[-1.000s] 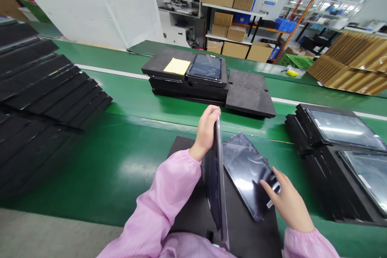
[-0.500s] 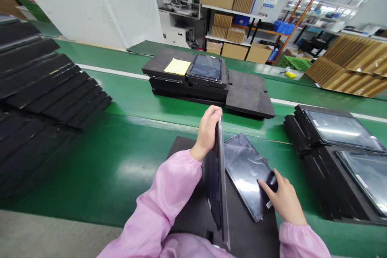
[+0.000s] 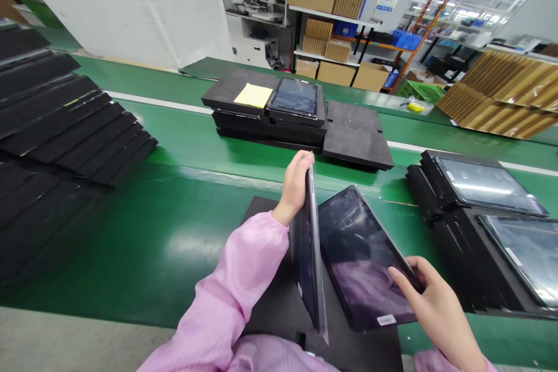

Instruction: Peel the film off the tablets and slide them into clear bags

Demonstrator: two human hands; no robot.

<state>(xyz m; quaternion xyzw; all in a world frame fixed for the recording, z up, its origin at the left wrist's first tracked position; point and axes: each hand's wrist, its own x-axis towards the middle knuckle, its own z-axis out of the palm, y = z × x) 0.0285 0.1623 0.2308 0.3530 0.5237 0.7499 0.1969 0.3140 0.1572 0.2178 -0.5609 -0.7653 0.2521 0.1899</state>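
My left hand [image 3: 297,181] is closed on the upper edge of one tablet [image 3: 307,256], which stands nearly on edge with its dark screen side turned left. A second tablet [image 3: 364,261] is pinched along its right edge by my right hand [image 3: 431,290], thumb on the screen and fingers behind. That tablet is tilted up, its screen facing me, with a small white label near the bottom. Beneath both lies a black foam tray [image 3: 270,314] on the green bench. The far side of each tablet is hidden.
Black foam trays with tablets are stacked at the right [image 3: 462,244]. A tall stack of black trays [image 3: 65,133] stands at the left. Farther back, a tray stack [image 3: 270,133] carries a yellow paper [image 3: 253,95] and a tablet [image 3: 294,96]. Cardboard dividers [image 3: 501,93] stand at the far right.
My right hand has raised the right edge of the second tablet, tilting it up off the foam. The left-hand tablet stays nearly upright and has barely moved.
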